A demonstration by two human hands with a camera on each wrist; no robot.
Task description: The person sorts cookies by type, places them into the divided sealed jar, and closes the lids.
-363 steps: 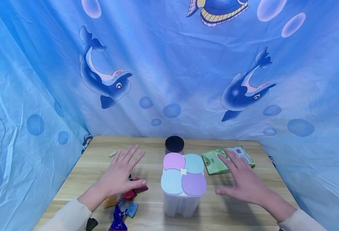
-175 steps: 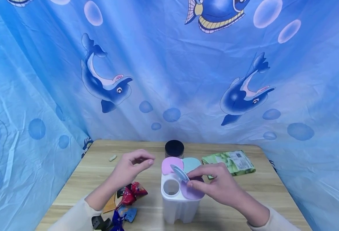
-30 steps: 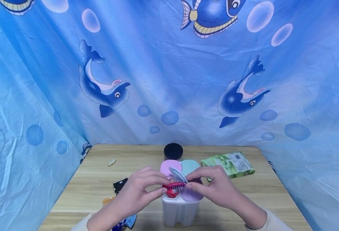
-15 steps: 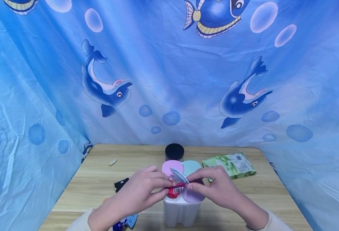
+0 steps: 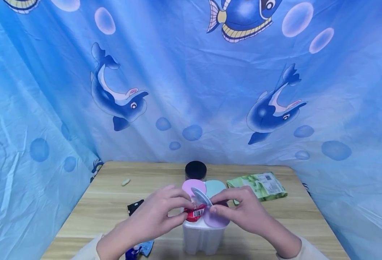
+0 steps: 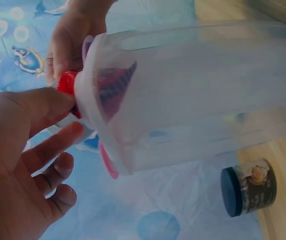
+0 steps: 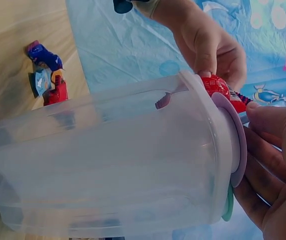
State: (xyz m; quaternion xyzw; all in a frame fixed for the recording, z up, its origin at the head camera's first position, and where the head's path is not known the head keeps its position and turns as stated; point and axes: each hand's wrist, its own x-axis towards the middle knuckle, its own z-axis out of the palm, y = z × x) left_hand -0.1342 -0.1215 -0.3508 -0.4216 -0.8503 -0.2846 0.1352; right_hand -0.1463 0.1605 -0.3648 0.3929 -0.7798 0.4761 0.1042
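Note:
A translucent white container (image 5: 203,240) stands upright on the table, its top carrying petal-shaped lids. My right hand (image 5: 244,209) pinches the light blue lid (image 5: 201,196) and holds it tilted up off its round opening. At that opening my left hand (image 5: 164,213) pinches a red snack packet (image 5: 195,213) between thumb and fingers. Part of the packet's striped end (image 6: 117,87) shows through the wall inside the container in the left wrist view. The pink lid (image 5: 194,186), green lid (image 5: 216,187) and purple lid (image 5: 217,217) lie flat.
Behind the container is a jar (image 5: 195,169) with a black lid. A green packet (image 5: 259,186) lies at the right, a small pale object (image 5: 125,182) at the left. Near my left forearm are a black packet (image 5: 134,207) and blue packets (image 5: 140,249). A patterned curtain (image 5: 191,90) hangs behind.
Both hands were spread above the table at first. The right hand then lifted the light blue lid. Later the left hand brought the red packet to the opening, where its angle has shifted slightly.

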